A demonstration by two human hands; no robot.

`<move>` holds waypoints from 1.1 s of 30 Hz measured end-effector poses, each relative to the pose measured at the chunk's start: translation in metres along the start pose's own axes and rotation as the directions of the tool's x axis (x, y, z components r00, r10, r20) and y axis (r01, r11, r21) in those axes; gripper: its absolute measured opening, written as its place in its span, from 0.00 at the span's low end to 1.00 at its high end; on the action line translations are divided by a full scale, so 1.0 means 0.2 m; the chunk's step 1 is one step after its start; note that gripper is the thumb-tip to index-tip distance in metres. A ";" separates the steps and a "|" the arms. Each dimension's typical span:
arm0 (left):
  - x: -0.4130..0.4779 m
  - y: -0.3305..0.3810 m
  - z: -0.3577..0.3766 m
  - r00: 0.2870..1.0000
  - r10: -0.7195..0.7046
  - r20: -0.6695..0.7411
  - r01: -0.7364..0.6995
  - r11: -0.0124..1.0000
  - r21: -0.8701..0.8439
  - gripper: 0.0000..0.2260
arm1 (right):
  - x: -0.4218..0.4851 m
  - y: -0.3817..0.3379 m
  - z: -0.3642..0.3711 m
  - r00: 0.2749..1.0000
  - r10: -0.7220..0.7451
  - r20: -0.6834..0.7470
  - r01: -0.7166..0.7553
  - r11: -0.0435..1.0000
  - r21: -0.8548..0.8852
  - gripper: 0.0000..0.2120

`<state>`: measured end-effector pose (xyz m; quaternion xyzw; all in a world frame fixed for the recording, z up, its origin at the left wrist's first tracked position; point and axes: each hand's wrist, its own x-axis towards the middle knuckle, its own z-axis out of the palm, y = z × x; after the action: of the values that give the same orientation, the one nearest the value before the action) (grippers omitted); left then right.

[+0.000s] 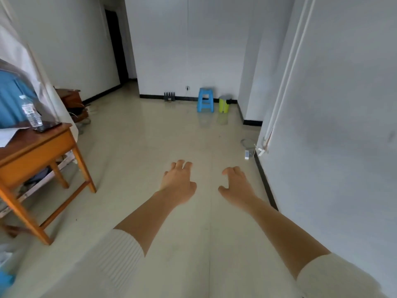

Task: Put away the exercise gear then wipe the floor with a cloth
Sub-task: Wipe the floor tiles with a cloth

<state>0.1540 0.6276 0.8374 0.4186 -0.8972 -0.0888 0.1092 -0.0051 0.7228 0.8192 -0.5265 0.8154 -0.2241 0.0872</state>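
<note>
Far left of my fingers stands a wooden table (pixel 40 147) with a clear plastic bottle (pixel 30 111) and a dark phone (pixel 48 126) on it; my left hand (pixel 178 183) and right hand (pixel 236 186) both hang empty over the glossy pale tiled floor (pixel 150 136), fingers spread and loosely curled. Beyond my fingertips a blue plastic stool (pixel 205 100) and a yellow-green bin (pixel 224 103) sit by the wall. I see no exercise gear or cloth, so I cannot judge weight or grip, though a cloth should be soft and light.
</note>
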 end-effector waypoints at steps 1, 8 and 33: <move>0.12 -0.06 -0.01 1.000 -0.014 0.001 0.014 1.000 -0.011 0.25 | 0.13 -0.03 0.03 1.000 0.001 0.016 -0.002 1.000 0.002 0.23; 0.99 -0.45 -0.06 0.997 -0.052 -0.049 0.051 0.998 -0.039 0.25 | 1.14 -0.17 0.14 0.997 -0.040 0.060 0.042 0.999 -0.029 0.23; 4.69 -1.31 0.04 0.962 -0.175 -0.210 0.174 0.984 -0.022 0.27 | 5.08 -0.05 0.30 0.987 -0.136 0.085 0.148 0.978 -0.151 0.29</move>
<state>-0.2442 -0.2612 0.8782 0.5029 -0.8399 -0.0547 0.1964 -0.4112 -0.2096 0.8672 -0.5965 0.7871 -0.1454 0.0596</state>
